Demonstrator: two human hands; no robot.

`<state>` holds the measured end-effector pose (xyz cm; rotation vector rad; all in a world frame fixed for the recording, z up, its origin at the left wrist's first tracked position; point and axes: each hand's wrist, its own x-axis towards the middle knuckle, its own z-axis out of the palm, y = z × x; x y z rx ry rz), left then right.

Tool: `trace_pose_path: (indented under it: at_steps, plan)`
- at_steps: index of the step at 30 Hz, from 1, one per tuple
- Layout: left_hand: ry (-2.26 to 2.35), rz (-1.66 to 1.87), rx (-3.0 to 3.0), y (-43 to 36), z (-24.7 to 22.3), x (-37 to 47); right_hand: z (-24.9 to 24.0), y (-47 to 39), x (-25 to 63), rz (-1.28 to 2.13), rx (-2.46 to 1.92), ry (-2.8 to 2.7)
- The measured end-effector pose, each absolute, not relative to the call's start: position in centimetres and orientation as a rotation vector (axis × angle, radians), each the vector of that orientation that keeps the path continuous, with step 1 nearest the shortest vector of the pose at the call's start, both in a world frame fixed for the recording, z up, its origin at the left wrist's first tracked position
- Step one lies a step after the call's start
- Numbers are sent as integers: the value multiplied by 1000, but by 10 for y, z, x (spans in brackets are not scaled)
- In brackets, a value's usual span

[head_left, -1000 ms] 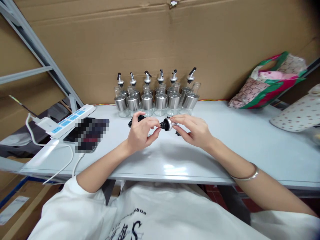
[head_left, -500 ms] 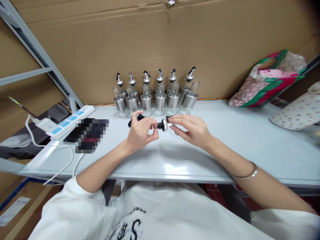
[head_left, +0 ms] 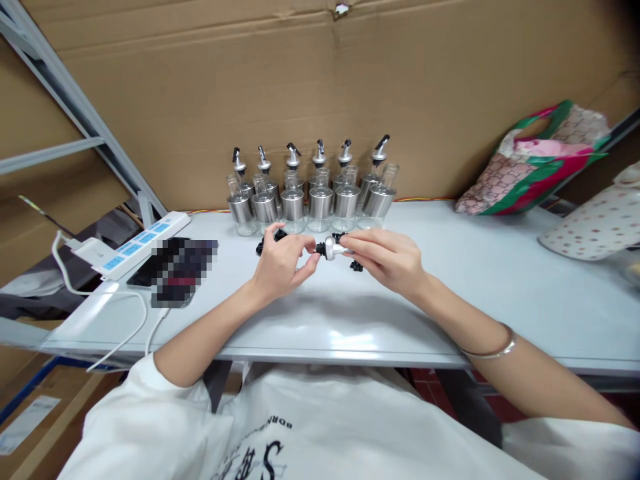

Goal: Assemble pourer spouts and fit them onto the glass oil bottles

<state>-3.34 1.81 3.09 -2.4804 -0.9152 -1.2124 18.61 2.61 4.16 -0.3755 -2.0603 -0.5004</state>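
Observation:
Between my two hands, above the white table, lies a pour spout (head_left: 330, 248) on its side, silver with a black ribbed stopper. My left hand (head_left: 284, 261) pinches the stopper end with thumb and forefinger. On the spout's narrow silver end the fingers of my right hand (head_left: 387, 259) are closed. Small black parts (head_left: 357, 265) lie on the table beneath my right hand, and more black pieces (head_left: 280, 235) sit behind my left hand. Just beyond stands a front row of open-necked glass bottles with steel sleeves (head_left: 320, 200).
Behind the front row, several bottles carry silver spouts (head_left: 293, 155) against the cardboard wall (head_left: 400, 80). A power strip (head_left: 145, 243) and phones (head_left: 183, 270) with a white cable occupy the left. To the right are a patterned bag (head_left: 535, 163) and a dotted white item (head_left: 585, 223).
My right fingers have closed further around the spout's narrow end, and the spout has turned slightly. Small black parts below my right hand show more. My left hand stays nearly in place.

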Motion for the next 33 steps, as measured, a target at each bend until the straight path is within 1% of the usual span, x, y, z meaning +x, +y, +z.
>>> trace_pose_path:
  at_steps: [7,22,28,33]
  plan:
    - [-859,-1087,-2555,21,30,-33,42,26,186,-526,-356,-2071]
    - [-704,-1077,-2696,22,28,-35,42,23,188,-503,-275,-2057]
    - [-738,-1020,-2737,23,29,-36,43,25,187,-512,-309,-2077]
    - [-728,-1043,-2714,21,29,-35,46,24,186,-537,-298,-2101]
